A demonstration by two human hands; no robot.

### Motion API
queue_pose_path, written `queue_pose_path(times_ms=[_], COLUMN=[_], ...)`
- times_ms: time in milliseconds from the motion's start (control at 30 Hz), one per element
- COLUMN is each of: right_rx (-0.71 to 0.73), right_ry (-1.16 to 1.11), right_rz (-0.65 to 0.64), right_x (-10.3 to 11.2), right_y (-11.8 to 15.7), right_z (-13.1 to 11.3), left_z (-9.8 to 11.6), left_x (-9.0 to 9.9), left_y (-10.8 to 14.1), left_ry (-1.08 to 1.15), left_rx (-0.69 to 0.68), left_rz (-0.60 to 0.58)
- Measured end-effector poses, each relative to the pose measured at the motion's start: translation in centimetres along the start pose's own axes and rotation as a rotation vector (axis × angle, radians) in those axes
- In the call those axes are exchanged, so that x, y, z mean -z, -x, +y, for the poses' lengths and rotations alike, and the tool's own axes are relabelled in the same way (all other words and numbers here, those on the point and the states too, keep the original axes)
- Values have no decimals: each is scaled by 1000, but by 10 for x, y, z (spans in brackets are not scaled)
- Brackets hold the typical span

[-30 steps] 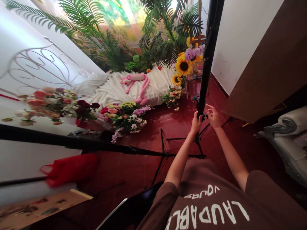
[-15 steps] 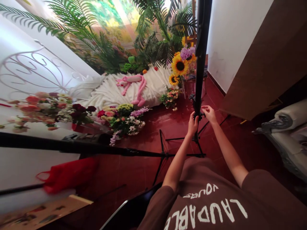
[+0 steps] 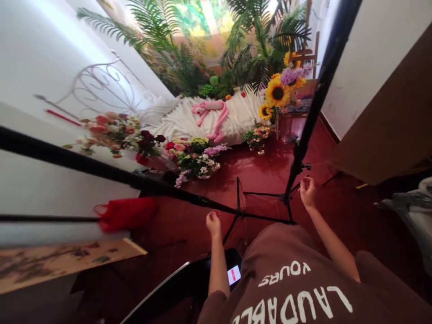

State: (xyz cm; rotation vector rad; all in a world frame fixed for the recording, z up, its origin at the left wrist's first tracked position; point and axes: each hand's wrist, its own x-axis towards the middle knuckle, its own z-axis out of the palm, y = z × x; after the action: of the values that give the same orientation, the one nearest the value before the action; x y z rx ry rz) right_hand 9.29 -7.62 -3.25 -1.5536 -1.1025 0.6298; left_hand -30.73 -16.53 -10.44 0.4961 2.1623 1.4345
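Observation:
Two black tripod light stands are before me. My left hand [image 3: 213,223] is raised just below the lower pole of the left stand [image 3: 168,190]. Its fingers are curled in, with nothing visible in them, and a small gap seems to part it from the pole. My right hand [image 3: 307,192] is beside the right stand [image 3: 312,108], just under its clamp knob [image 3: 305,166]. Those fingers are also bent together, and I see nothing in them. The right stand leans to the right in view, its legs spread on the floor near the left stand's legs.
Artificial flowers [image 3: 199,162], sunflowers [image 3: 277,92] and palm fronds [image 3: 151,31] surround a white cloth [image 3: 172,126] bearing a pink plush toy [image 3: 216,117]. A red bag [image 3: 126,213] is at the left. A lit phone screen [image 3: 233,274] is beside my lap. Wrapped furniture [image 3: 413,204] stands right.
Both hands have left the right stand's pole. My left hand has moved left and down toward the left stand; my right has dropped slightly. The view has shifted, and the right stand appears more tilted.

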Motion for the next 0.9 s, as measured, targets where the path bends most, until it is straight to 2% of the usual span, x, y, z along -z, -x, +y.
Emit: queue_pose_path(times_ms=[67,167,267,367,467,633,767,833,900], right_rx=[-15,-21,-21,8,53,18,-163,-370,-649], right_ry=[30,30,-2,-31,-35,-120,-222,-227,-224], right_rz=[-144,-339,-533,-704,-829,-1013,-1257,-1388,-1489], right_x=[-5,-22,-44,-67,-89,-129,-174,-199,-220], right_y=[10,20,31,42,57,84,106,115,120], right_z=[6,2,-11,-27,-40,-64,-96,-116,-135], left_z=[10,41,77,102,109,105,103,101,99], left_x=[24,38,33,21,15,14,14,13,14], left_y=[-13,-21,-20,-18,-17,-21,-24,-25,-25], left_ry=[58,160,205,162,161,227,254,264,272], left_rx=[9,-106,-281,-457,-525,-427,-386,-392,-415], left_rz=[109,135,80,14,34,28,55,55,54])
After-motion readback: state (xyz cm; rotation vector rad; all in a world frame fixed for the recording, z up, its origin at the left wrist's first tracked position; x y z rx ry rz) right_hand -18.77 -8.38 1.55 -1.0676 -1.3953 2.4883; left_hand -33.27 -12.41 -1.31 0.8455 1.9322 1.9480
